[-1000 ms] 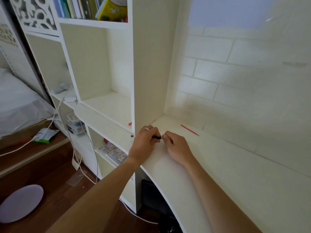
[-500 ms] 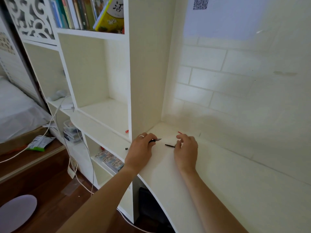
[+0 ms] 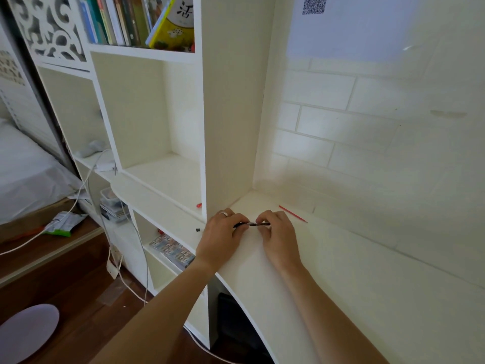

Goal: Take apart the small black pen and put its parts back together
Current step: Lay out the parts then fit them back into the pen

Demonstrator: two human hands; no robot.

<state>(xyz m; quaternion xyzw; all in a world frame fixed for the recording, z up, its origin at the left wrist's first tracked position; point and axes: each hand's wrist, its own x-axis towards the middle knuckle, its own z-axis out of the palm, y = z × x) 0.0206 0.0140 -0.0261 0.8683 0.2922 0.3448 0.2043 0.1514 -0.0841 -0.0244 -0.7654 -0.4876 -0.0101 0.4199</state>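
Hands met over the white desk [image 3: 341, 298], 2 pen pieces end to end between them.
The left hand [image 3: 223, 239] pinched the black pen barrel [image 3: 240, 225]; the right hand [image 3: 279, 236] pinched the thin refill [image 3: 259, 224]. Just behind the right hand lay a red refill [image 3: 292, 214]; left of the left hand sat a tiny black part [image 3: 198, 229].

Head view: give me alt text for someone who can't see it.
Two hands, left and right, hold a small black pen between their fingertips over a white desk. A thin red stick lies behind them near the wall; a tiny black piece sits left.
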